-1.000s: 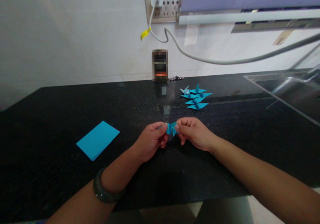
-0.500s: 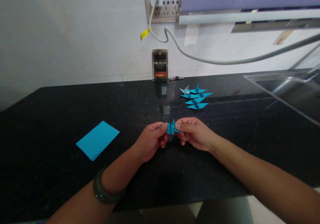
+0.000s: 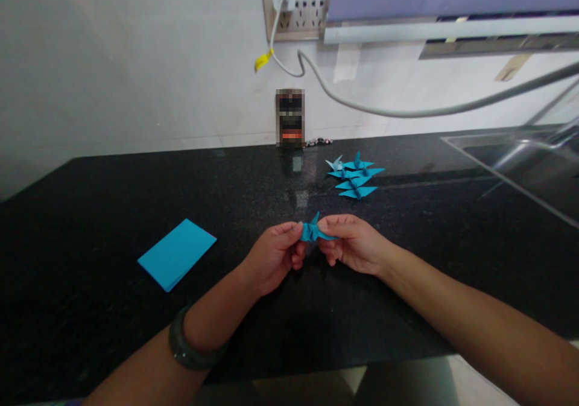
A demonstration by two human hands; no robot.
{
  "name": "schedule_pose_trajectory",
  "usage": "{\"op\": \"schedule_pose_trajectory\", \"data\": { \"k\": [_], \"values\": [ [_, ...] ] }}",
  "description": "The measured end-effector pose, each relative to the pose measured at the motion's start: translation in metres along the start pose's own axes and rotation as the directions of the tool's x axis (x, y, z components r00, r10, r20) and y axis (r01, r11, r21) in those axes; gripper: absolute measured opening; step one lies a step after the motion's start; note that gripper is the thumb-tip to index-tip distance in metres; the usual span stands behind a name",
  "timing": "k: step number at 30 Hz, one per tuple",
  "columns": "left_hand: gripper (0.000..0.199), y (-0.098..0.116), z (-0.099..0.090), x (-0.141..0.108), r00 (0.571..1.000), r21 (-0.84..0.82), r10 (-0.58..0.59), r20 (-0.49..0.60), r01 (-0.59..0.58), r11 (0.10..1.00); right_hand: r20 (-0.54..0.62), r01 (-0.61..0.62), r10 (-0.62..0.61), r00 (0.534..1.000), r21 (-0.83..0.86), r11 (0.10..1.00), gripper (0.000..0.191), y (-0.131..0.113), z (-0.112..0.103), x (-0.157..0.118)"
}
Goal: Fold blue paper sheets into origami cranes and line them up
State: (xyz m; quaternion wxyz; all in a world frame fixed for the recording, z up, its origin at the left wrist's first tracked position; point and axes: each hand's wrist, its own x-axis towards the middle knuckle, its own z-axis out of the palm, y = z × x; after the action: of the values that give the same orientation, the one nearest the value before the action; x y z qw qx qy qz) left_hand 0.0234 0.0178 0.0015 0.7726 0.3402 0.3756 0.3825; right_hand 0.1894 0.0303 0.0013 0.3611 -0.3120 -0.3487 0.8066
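Two bare hands working paper above a black speckled countertop (image 3: 289, 315). At the centre of the frame, a blue origami crane (image 3: 310, 231) is held between them, a narrow point projecting upward and another extending toward the right. The left hand (image 3: 277, 256) pinches its left end between thumb and curled fingers, closed on the paper; the right hand (image 3: 355, 243) pinches the opposite side in a like manner, its thumb uppermost. A dark bangle (image 3: 183, 345) encircles the left wrist, lower left. At left of centre lies a stack of blue paper (image 3: 177, 254), set obliquely. Above and right of the hands, blue paper cranes (image 3: 358, 193) rest in a close cluster, with a pale crane (image 3: 335, 164) at its upper left. A sink (image 3: 493, 177) occupies the right edge.
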Motion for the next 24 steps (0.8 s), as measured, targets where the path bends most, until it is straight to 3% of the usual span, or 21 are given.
{"op": "schedule_pose_trajectory", "data": {
  "k": [7,13,24],
  "values": [
    [0.029,0.0018,-0.0009,-0.0012,0.999,0.087,-0.042,0.0,0.042,0.995,-0.042,-0.006,0.003,0.999,-0.079,0.997,0.02,-0.0026,0.0006,-0.0002],
    [0.034,-0.0003,-0.0042,-0.0008,0.997,0.204,-0.047,0.063,0.033,0.978,-0.037,-0.028,0.023,0.999,-0.158,0.987,0.019,-0.001,0.0017,-0.0018],
    [0.033,-0.0008,-0.003,-0.0014,0.994,-0.024,0.061,0.092,-0.059,0.998,0.122,0.013,-0.021,0.992,0.063,0.998,0.02,-0.0003,0.002,-0.0026]
  ]
}}
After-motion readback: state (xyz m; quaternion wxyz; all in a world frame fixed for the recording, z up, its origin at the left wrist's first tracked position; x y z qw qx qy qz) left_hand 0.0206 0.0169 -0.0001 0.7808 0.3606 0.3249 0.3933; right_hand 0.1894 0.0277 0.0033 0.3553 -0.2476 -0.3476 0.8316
